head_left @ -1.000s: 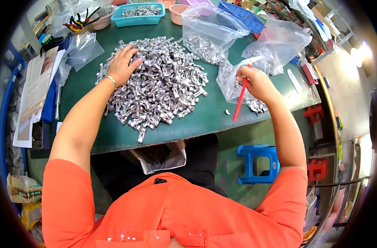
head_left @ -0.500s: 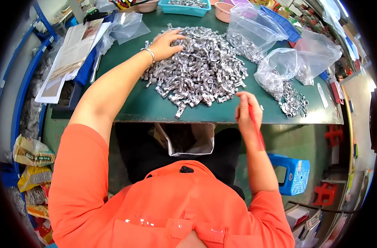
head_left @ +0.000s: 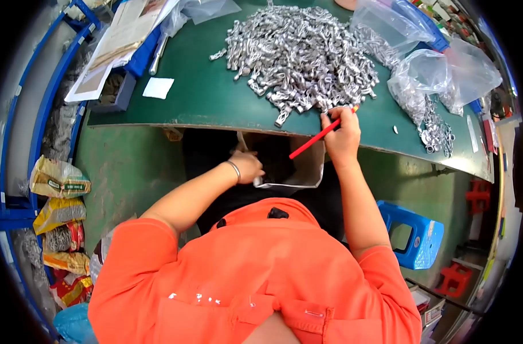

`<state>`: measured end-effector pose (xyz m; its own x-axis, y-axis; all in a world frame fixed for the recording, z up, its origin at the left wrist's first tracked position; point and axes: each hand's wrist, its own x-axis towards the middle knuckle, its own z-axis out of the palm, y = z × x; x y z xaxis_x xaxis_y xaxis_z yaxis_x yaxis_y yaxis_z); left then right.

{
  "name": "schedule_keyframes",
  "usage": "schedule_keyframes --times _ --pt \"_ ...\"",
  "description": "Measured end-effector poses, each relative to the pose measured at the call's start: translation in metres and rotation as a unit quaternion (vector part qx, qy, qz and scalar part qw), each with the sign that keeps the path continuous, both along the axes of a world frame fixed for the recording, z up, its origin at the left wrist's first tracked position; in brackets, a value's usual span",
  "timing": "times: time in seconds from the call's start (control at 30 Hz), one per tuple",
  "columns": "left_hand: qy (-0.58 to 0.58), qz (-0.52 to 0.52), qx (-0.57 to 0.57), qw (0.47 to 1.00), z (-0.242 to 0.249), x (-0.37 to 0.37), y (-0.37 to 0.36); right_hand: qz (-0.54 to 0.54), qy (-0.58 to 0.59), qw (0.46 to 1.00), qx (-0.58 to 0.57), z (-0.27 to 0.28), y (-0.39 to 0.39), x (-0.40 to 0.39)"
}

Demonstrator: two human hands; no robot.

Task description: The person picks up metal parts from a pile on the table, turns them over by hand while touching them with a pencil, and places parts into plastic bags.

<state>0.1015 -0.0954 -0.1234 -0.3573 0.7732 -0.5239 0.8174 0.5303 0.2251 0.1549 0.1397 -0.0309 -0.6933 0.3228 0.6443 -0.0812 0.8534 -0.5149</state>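
Note:
A large heap of small silver metal parts (head_left: 301, 54) lies on the green table (head_left: 198, 97). My right hand (head_left: 340, 133) is at the table's front edge just below the heap, closed around a red stick (head_left: 316, 136) that slants down to the left. My left hand (head_left: 249, 167), with a bracelet at the wrist, is below the table edge and grips the rim of a clear plastic bag (head_left: 307, 169) hanging open over my lap. The bag's inside is dark.
Clear bags with more metal parts (head_left: 422, 86) lie at the table's right, with loose parts (head_left: 436, 132) spilled beside them. Papers (head_left: 115, 49) and a white slip (head_left: 158, 88) sit at the left. A blue stool (head_left: 413, 235) stands on the floor right; sacks (head_left: 58, 180) left.
My left hand has left the heap and dropped below the table edge to the hanging bag. My right hand with the red stick moved up to the heap's near edge. The view tilted downward.

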Motion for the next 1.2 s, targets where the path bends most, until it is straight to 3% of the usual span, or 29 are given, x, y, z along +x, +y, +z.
schedule_keyframes --times 0.03,0.1,0.23,0.3,0.33,0.5,0.77,0.9,0.97,1.0,1.2 --pt "-0.018 0.026 -0.057 0.998 0.014 -0.003 -0.004 0.008 0.005 1.000 -0.005 0.001 0.001 -0.001" --pt "-0.042 0.020 -0.080 0.996 -0.009 -0.013 -0.018 0.004 0.012 1.000 -0.013 0.002 -0.001 -0.001" --pt "-0.066 0.031 -0.090 0.993 0.015 -0.009 -0.011 -0.016 0.000 0.999 -0.047 0.003 -0.004 -0.001" --pt "-0.021 0.010 0.068 0.997 0.015 0.000 -0.004 -0.020 0.016 0.999 -0.038 0.001 -0.003 -0.003" --pt "-0.091 0.052 0.110 0.988 0.014 0.004 0.004 -0.025 0.020 0.999 -0.022 0.001 -0.003 -0.004" --pt "-0.231 -0.022 0.073 0.970 0.009 0.025 0.046 -0.046 0.028 0.998 0.036 0.000 -0.003 -0.003" --pt "-0.314 -0.061 0.074 0.944 -0.027 0.025 0.036 -0.081 0.050 0.995 0.032 -0.005 -0.006 -0.003" --pt "-0.409 0.018 -0.019 0.912 -0.012 0.024 0.046 -0.084 0.074 0.994 -0.003 -0.008 -0.009 -0.003" --pt "-0.513 0.082 -0.005 0.854 -0.021 0.022 0.046 -0.098 0.095 0.991 -0.001 -0.011 -0.011 -0.004" --pt "-0.485 0.055 -0.011 0.873 -0.021 0.019 0.050 -0.100 0.109 0.989 -0.008 -0.012 -0.011 -0.005" --pt "-0.421 0.180 -0.087 0.885 -0.001 0.024 0.077 -0.102 0.132 0.986 -0.023 -0.014 -0.013 -0.006"
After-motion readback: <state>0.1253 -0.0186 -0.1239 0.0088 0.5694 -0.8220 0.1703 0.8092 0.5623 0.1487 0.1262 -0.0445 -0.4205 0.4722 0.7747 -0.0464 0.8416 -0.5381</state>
